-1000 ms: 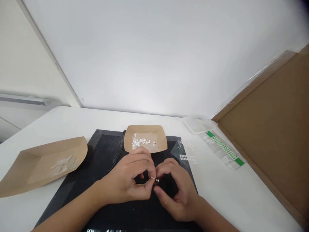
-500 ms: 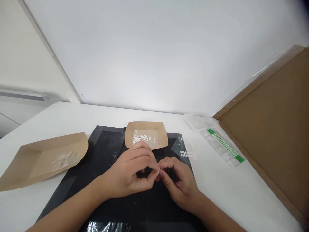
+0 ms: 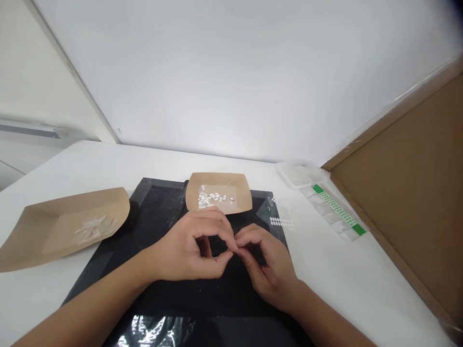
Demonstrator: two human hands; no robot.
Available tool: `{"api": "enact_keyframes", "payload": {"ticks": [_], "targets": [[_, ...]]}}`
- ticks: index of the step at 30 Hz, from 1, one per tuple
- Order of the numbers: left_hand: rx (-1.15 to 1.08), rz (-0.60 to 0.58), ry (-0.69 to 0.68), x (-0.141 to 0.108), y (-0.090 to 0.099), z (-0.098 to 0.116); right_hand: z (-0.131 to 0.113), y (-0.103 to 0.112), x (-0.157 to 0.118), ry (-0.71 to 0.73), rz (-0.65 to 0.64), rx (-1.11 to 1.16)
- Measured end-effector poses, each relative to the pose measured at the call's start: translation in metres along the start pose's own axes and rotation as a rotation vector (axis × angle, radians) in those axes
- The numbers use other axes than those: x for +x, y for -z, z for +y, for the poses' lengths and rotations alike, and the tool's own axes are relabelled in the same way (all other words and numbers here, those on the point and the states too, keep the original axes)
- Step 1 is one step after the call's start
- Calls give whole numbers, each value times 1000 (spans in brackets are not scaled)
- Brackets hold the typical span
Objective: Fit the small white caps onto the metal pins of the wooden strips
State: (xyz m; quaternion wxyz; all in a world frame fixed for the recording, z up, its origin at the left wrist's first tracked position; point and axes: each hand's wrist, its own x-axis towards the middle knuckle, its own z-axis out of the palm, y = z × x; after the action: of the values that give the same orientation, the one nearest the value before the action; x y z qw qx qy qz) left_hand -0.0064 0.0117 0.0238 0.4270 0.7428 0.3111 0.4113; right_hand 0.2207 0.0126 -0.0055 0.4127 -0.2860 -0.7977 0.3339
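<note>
A white table (image 3: 365, 289) stands against a white wall (image 3: 224, 77), with a black mat (image 3: 217, 301) lying on it. Left of the mat, a long cardboard tray (image 3: 39, 229) holds thin, pale, translucent strips (image 3: 96, 230); its right end reaches the mat's edge. Bright reflections glint on the mat's near part. The left hand (image 3: 179, 248) is over the mat, thumb and index finger curved round with their tips nearly meeting. At the mat's far edge, beyond that hand, a smaller cardboard tray (image 3: 246, 195) contains white pieces (image 3: 216, 196) on a clear sheet. The right hand (image 3: 275, 267), also over the mat, has its thumb and index tips drawn together against the left fingertips. Any small item at that meeting point is hidden, so I cannot tell what either hand grips. White ovals (image 3: 282, 222) lie in rows across the mat's right edge. Right of the mat are a translucent container (image 3: 298, 174), a clear packet with a green strip (image 3: 334, 207), and, farthest over, a brown cardboard panel (image 3: 405, 188).
</note>
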Motion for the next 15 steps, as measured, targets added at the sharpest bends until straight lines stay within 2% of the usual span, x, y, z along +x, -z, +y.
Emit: {"api": "enact_keyframes", "payload": {"ticks": [5,8,15], "targets": [[24,22,-20,-1,2,-3,0,1,5,15,26,-37],[-8,24,19,0,2,-2,-2,2,5,65,58,-32],[-161,47,303,2,4,5,-4,1,3,100,96,-55]]}}
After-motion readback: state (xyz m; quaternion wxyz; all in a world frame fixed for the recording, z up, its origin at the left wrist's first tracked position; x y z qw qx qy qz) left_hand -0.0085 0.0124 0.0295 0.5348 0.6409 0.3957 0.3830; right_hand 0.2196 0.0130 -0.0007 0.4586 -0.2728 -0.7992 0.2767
